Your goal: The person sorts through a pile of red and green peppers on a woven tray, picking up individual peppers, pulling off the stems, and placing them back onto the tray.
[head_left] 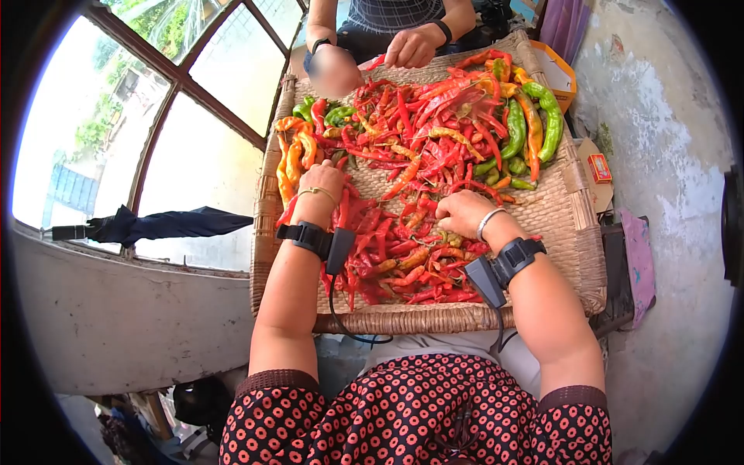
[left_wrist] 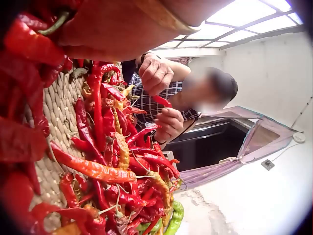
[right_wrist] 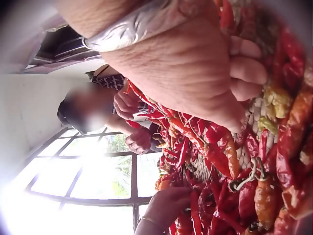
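Red, orange and green peppers point(head_left: 442, 163) lie heaped on a woven tray point(head_left: 562, 256). On the tray's left side my left hand point(head_left: 322, 182) reaches into the red peppers, its fingertips mostly hidden; the left wrist view catches only a blurred part of this hand point(left_wrist: 122, 29) beside a red pepper point(left_wrist: 34, 44). Nearer the middle, my right hand point(head_left: 463, 213) is low over the lower pile. In the right wrist view the fingers of this hand point(right_wrist: 181, 73) are loosely bent above the peppers point(right_wrist: 220, 152), with no pepper visible between them.
Across the tray another person's hands point(head_left: 415, 46) hold a small red pepper point(head_left: 376, 62). A folded dark umbrella point(head_left: 170, 225) lies by the window at left. Long green peppers point(head_left: 550, 124) are at the tray's far right, and a cardboard box point(head_left: 593, 167) stands beyond its right edge.
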`<state>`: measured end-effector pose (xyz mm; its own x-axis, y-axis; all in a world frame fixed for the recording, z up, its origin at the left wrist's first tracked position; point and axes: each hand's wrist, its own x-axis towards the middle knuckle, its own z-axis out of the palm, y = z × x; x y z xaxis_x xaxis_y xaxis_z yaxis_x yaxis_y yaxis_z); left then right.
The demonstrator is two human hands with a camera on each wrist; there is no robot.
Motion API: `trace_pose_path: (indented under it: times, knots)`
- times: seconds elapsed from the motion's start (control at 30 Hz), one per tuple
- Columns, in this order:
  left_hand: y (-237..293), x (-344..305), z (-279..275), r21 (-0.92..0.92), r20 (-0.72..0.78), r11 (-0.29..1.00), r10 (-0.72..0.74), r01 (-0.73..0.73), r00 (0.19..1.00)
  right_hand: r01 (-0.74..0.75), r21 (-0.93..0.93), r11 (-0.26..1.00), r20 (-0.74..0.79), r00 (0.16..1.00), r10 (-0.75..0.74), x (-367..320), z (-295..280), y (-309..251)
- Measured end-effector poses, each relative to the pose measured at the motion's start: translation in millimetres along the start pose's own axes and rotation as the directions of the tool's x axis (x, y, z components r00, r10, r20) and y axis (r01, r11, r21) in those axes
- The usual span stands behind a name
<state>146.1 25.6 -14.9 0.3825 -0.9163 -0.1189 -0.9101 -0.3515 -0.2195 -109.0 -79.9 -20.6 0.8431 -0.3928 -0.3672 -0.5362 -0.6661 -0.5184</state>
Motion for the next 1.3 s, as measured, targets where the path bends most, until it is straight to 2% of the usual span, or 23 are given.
trace_pose_path:
  times: [0.1,0.23,0.3,0.33,0.4,0.43,0.5,0.57,0.63,0.7,0.77,0.83,0.87,0.9,0.93,0.97,1.07,1.1,1.17,1.3]
  knots:
    - [2.2,-2.1,-1.4,-0.001,-0.015,0.996,0.086,-0.086,0.996,-0.012,0.005,1.0,0.008,1.0,0.012,-0.5,-0.8,-0.5]
    - [8.9,-3.5,-5.3,0.035,0.006,0.995,0.092,-0.092,0.996,-0.01,0.008,1.0,0.004,1.0,0.01,-0.8,-1.2,-1.7]
    - [13.5,-1.4,-10.0,-0.083,0.223,0.997,0.028,-0.01,0.975,-0.015,0.008,1.0,-0.004,1.0,0.015,-2.4,-2.4,-3.3]
    - [18.9,-3.9,-19.5,-0.082,0.224,0.997,0.028,-0.01,0.974,-0.02,0.008,1.0,-0.012,1.0,0.02,-3.3,-2.8,-4.0]
    - [28.6,-10.1,-39.0,-0.134,0.356,0.99,-0.001,0.052,0.934,-0.018,0.003,1.0,-0.005,1.0,0.018,-4.4,-4.0,-5.1]
    - [30.9,-12.7,-42.9,-0.134,0.356,0.99,-0.001,0.053,0.935,-0.016,-0.003,1.0,0.001,1.0,0.016,-4.4,-4.6,-5.4]
    - [33.8,-17.7,-46.1,-0.106,0.378,0.993,0.089,-0.053,0.922,-0.015,-0.003,1.0,0.001,1.0,0.015,-3.6,-3.8,-4.6]
    - [29.7,-10.3,-24.7,-0.084,0.376,0.993,0.113,-0.087,0.92,-0.013,-0.003,1.0,0.002,1.0,0.013,-3.2,-3.2,-4.4]
    - [29.1,-7.8,-26.8,-0.062,0.375,0.99,0.138,-0.124,0.917,-0.013,-0.005,1.0,0.005,1.0,0.013,-2.8,-3.1,-4.1]
    - [27.9,-4.8,-35.7,-0.175,0.329,0.963,0.252,-0.203,0.91,-0.011,0.005,1.0,-0.002,1.0,0.012,-2.7,-1.8,-2.1]
    - [19.5,-2.8,-39.5,-0.48,0.123,0.865,0.228,-0.143,0.966,-0.003,0.011,1.0,-0.011,1.0,0.003,-2.4,-0.7,-2.1]
    - [21.6,0.0,-39.7,-0.765,-0.064,0.639,0.054,-0.084,0.997,0.001,-0.006,1.0,0.0,1.0,-0.001,-1.7,-2.1,-2.3]
    - [25.2,1.5,-39.0,-0.765,-0.063,0.639,0.05,-0.081,0.997,0.004,-0.007,1.0,0.001,1.0,-0.004,-1.4,-2.1,-2.4]
    - [31.1,3.9,-38.4,-0.923,-0.068,0.378,0.024,-0.072,0.997,0.01,-0.003,1.0,-0.002,1.0,-0.01,-1.6,-2.2,-1.7]
    - [36.4,5.4,-38.0,-0.995,-0.065,0.079,-0.002,-0.064,0.998,0.014,0.0,1.0,-0.004,1.0,-0.014,-1.8,-2.6,-1.5]
    - [40.6,6.0,-37.9,-0.995,-0.064,0.078,-0.002,-0.064,0.998,0.014,-0.001,1.0,-0.003,1.0,-0.014,-1.9,-3.2,-2.0]
    - [44.7,8.1,-31.2,-0.962,-0.119,0.248,-0.007,-0.114,0.993,0.004,0.006,1.0,-0.005,1.0,-0.004,-3.4,-3.1,-3.0]
    - [42.4,7.6,-33.2,-0.962,-0.121,0.247,-0.007,-0.115,0.993,0.003,0.002,1.0,-0.002,1.0,-0.003,-2.5,-2.6,-2.5]
    - [38.5,5.7,-37.8,-0.939,-0.039,0.342,-0.043,-0.022,0.998,0.003,-0.003,1.0,0.001,1.0,-0.003,-2.1,-2.8,-2.3]
    - [39.6,3.4,-46.8,-0.939,-0.026,0.342,-0.109,0.013,0.994,0.009,0.003,1.0,-0.002,1.0,-0.009,-2.7,-3.7,-2.8]
